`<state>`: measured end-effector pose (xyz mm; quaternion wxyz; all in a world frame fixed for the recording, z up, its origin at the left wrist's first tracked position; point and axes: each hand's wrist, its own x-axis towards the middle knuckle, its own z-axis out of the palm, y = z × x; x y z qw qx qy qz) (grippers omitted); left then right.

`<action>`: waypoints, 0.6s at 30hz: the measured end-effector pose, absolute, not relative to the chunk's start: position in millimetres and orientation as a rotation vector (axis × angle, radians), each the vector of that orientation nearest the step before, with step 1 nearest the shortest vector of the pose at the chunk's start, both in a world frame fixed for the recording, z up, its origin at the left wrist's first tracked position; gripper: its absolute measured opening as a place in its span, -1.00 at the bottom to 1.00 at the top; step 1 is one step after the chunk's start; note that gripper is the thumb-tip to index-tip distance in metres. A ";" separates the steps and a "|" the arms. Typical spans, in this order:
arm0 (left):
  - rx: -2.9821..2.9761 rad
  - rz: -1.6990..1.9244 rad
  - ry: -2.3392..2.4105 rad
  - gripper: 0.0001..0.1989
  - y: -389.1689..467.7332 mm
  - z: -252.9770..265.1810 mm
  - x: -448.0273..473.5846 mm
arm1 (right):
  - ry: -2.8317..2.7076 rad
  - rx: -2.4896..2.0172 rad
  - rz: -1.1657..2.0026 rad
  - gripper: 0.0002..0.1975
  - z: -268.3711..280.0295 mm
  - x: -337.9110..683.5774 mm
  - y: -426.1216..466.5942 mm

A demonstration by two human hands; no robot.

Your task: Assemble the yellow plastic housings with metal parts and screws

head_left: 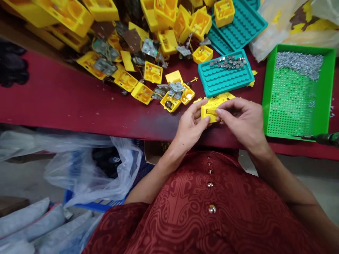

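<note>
Near the table's front edge, my left hand (191,123) grips a small yellow plastic box (205,112) by its left side, thumb in front and fingers behind. My right hand (242,118) is closed at the box's right side, thumb and forefinger pinched together against its face. Whether a small part sits in that pinch is too small to tell. Just behind the box lie more yellow plastic pieces (224,98). A teal ridged tray (222,81) stands beyond them, with several round metal button cells (230,63) along its far side.
A green perforated basket (267,106) with many small screws (299,61) stands at the right; a dark screwdriver-like tool (323,138) reaches over its front edge. Open yellow cases (141,92) and circuit boards (106,66) crowd the back left. Clear plastic bags (127,169) hang below the table (87,116).
</note>
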<state>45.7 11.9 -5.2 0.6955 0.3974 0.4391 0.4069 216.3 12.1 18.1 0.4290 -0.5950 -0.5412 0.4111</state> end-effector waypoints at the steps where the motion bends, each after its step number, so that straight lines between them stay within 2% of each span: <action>1: 0.904 0.914 0.983 -0.42 11.7 -5.4 46.2 | -1.339 -1.497 1.041 -0.96 16.3 216.1 12.3; 8: 1.068 0.895 1.077 -0.45 9.0 -6.5 50.0 | -1.184 -1.508 1.267 -0.97 18.3 219.1 18.0; 18: 1.199 0.843 1.152 -0.54 12.2 -9.4 52.8 | -1.234 -1.489 1.253 -0.98 15.2 224.0 19.7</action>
